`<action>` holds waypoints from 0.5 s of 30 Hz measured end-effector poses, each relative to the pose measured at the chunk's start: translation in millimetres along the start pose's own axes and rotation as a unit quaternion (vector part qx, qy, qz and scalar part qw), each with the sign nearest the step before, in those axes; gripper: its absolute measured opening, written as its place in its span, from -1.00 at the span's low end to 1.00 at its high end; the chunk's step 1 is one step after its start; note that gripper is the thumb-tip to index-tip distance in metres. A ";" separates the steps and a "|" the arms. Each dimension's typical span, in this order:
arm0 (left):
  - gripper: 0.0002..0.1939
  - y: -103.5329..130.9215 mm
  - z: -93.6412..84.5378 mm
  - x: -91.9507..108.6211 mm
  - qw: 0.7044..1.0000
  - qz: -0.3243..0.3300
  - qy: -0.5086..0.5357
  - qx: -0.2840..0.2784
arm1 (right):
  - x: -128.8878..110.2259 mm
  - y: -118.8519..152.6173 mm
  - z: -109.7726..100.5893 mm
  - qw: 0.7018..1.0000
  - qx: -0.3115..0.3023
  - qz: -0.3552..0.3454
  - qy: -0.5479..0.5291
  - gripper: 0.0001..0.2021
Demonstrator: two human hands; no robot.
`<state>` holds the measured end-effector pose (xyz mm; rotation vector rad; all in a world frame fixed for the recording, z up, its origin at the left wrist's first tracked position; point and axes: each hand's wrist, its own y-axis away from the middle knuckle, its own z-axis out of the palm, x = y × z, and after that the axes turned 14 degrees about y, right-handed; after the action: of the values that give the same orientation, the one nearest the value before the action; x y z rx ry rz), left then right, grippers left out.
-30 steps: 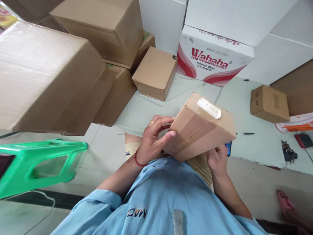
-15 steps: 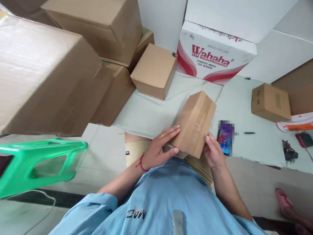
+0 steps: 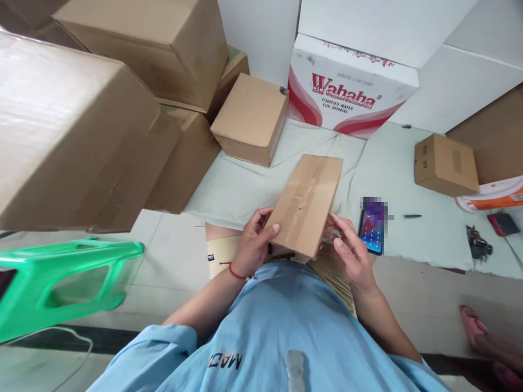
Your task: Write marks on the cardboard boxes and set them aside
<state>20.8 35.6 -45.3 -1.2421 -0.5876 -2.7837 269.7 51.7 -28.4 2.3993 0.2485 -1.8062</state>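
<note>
Left hand (image 3: 255, 242) clamped on taped carton (image 3: 302, 204), thumb on its upper face; carton tilted between hands, just beyond shirt (image 3: 286, 321); right hand (image 3: 352, 251) spread, fingertips at carton's right side, contact unclear; best support both sides, don't crush panels

One head view (close), steeply downward

Between our left hand (image 3: 256, 245) and right hand (image 3: 352, 251) we have a box (image 3: 308, 198), over the near edge of the desk (image 3: 425, 239). To its right lie a smartphone (image 3: 371, 237), then a pen (image 3: 412, 216), then keys (image 3: 479, 246). Behind it stands a Wahaha carton (image 3: 343, 109), stacked cartons (image 3: 139, 41) further left. A stool (image 3: 69, 255) stands to our left.
</note>
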 end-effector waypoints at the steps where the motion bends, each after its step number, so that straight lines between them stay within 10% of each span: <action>1: -0.45 -0.7 -2.3 3.4 0.999 -0.020 0.029 0.009 | -3.7 0.6 0.0 1.000 -0.009 -0.019 -0.008 -0.54; 15: -0.65 -7.4 -30.4 12.6 0.967 -0.205 0.132 0.069 | -13.4 6.5 1.7 0.999 0.027 -0.032 -0.025 -0.60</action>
<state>-10.7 33.2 -57.1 -0.7760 -1.1002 -3.0875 265.9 44.3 -16.0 2.4042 0.2766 -1.9225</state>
